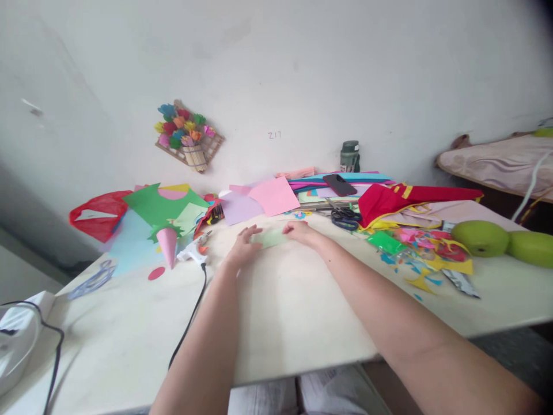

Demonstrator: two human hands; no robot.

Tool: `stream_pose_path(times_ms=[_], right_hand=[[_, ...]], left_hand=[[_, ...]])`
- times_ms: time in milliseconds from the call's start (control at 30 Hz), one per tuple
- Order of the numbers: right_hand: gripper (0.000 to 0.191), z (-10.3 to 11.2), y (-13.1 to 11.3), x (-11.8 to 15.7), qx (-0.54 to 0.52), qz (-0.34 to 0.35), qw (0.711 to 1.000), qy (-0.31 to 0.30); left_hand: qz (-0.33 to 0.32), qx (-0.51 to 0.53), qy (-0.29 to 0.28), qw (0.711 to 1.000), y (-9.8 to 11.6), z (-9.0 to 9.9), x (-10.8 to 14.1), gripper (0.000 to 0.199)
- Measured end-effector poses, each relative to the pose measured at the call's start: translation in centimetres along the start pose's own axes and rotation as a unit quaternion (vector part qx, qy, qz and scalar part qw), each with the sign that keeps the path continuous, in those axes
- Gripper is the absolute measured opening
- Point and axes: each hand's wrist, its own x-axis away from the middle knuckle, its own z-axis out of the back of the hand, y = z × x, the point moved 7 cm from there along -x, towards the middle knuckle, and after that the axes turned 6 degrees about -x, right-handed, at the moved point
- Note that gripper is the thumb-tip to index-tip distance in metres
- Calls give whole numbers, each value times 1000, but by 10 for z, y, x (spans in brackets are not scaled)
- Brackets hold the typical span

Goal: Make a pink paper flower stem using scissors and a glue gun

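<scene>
A small piece of pale green paper point(273, 237) lies on the table between my hands. My left hand point(244, 248) is at the paper's left end with its fingers apart; whether the fingertips touch the paper is hard to see. At the right end, my right hand point(298, 232) has its fingers pinched together on the paper's edge. Just beyond my hands are a pink sheet point(276, 196) and a lilac sheet point(239, 206). Left of my left hand sit a white glue gun point(192, 249) and a pink paper cone point(167, 245) with a green fringed rim.
Black-handled scissors point(345, 218), a phone point(340, 185) and a dark green bottle point(349, 155) stand or lie toward the back right. Paper scraps point(421, 279) and green balloon-like objects point(480, 238) are at the right. A black cord point(190, 320) runs toward the front edge.
</scene>
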Motion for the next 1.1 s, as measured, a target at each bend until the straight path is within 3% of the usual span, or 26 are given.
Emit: stream_pose_path(times_ms=[100,233,400,567,733,900,1100], right_hand=[[16,-3,-5,1,20,29,999,-41],[10,-9,-7,2,41,40,996,-73],[9,-10,-12,2,123,75,989,-33],[11,-14,-26,9,207,120,971,4],[7,-31,-41,13,229,212,950,-3],[6,-39,-42,11,229,215,949,-12],[9,-30,-43,13,236,214,947,-33]], left_hand=[[-52,57,-19,997,1,2,8,34],[-79,23,-3,997,4,-2,11,23],[-104,-23,10,994,7,-5,8,13],[-114,-32,10,993,10,-4,8,12],[-108,-34,14,993,12,-3,9,12],[-107,-39,29,993,10,-4,7,14],[-104,-50,34,993,7,-5,6,18]])
